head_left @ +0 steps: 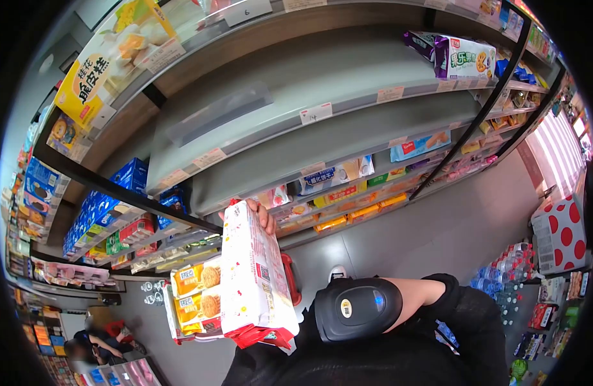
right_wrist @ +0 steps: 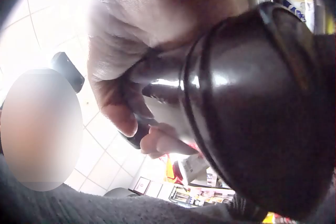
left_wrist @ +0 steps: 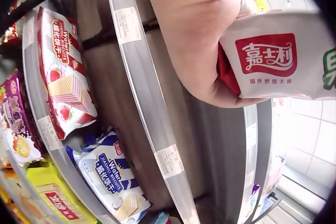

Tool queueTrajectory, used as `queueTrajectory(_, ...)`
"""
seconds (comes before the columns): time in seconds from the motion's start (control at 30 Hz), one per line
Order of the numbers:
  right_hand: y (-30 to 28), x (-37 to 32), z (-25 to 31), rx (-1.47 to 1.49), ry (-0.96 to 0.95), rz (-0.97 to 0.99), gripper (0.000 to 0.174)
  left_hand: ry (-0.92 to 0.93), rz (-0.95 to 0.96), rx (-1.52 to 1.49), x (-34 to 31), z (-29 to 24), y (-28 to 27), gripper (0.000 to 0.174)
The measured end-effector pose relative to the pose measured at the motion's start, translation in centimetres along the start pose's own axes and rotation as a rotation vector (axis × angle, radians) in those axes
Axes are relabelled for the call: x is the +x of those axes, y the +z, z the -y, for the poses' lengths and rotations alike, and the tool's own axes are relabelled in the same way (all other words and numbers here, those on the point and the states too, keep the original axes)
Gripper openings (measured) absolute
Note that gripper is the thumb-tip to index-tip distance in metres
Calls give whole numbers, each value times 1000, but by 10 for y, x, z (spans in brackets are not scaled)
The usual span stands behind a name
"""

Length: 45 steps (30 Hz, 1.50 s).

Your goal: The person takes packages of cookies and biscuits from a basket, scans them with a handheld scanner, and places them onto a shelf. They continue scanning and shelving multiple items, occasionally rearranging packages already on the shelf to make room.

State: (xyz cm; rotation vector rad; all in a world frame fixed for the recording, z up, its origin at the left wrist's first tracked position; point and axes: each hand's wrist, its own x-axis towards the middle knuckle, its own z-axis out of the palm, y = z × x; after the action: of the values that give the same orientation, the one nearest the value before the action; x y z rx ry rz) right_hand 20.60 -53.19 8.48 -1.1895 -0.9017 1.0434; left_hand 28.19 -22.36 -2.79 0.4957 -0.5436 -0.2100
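A long white package with red ends (head_left: 255, 276) is held upright in front of the body by my left hand (head_left: 264, 215), whose fingers curl over its top edge. The left wrist view shows that hand (left_wrist: 197, 35) gripping the end of the white package (left_wrist: 283, 61), beside a red logo. My right hand (right_wrist: 152, 19) has its fingers curled round the handle of a dark scanner (right_wrist: 252, 98). From the head view, the scanner (head_left: 357, 309) hides the right hand, and only the forearm shows behind it.
Shelves (head_left: 348, 96) with price tags curve across the front, bearing purple-and-white packs (head_left: 464, 58) and blue boxes (head_left: 116, 199). Yellow biscuit packs (head_left: 197, 296) stand in a container at lower left. Bottles (head_left: 502, 276) stand on the floor at right. A person (head_left: 103, 344) is at far lower left.
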Motion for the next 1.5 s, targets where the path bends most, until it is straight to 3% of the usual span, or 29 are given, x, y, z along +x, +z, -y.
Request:
queueTrajectory(0.37,0,30,9,-75,75,-130,44,-22,36,5,12,-30,-12,67)
queueTrajectory(0.5,-5,35,14,-86,158,-74,40,-45,37,31,17,-34,-18,68)
queueTrajectory(1.03,-56,1,17,-92,82,-60,42,-11,-33,40,35,-10,-35,74)
queueTrajectory(1.1,-71,-16,20,-115,-47,-144,45,36,-179,99,28,-9,-25,73)
queueTrajectory(1.13,-80,-27,18,-96,-98,-188,50,99,-393,144,29,-6,-6,70)
queueTrajectory(1.17,-93,-39,14,-98,-81,-180,54,125,-356,264,31,-6,5,68)
queueTrajectory(1.2,-104,-49,9,-150,-83,-182,56,184,-592,302,34,-1,29,64)
queueTrajectory(1.23,-115,-59,6,-202,-87,-184,58,171,-531,383,35,-2,35,61)
queueTrajectory(1.3,-135,-75,7,-226,-100,-143,60,270,-779,396,48,9,68,59)
queueTrajectory(1.43,-151,-79,52,-21,-133,-71,62,349,-769,435,55,4,80,57)
queueTrajectory(1.5,-163,-81,67,-154,-179,8,63,553,-1028,478,86,9,120,53)
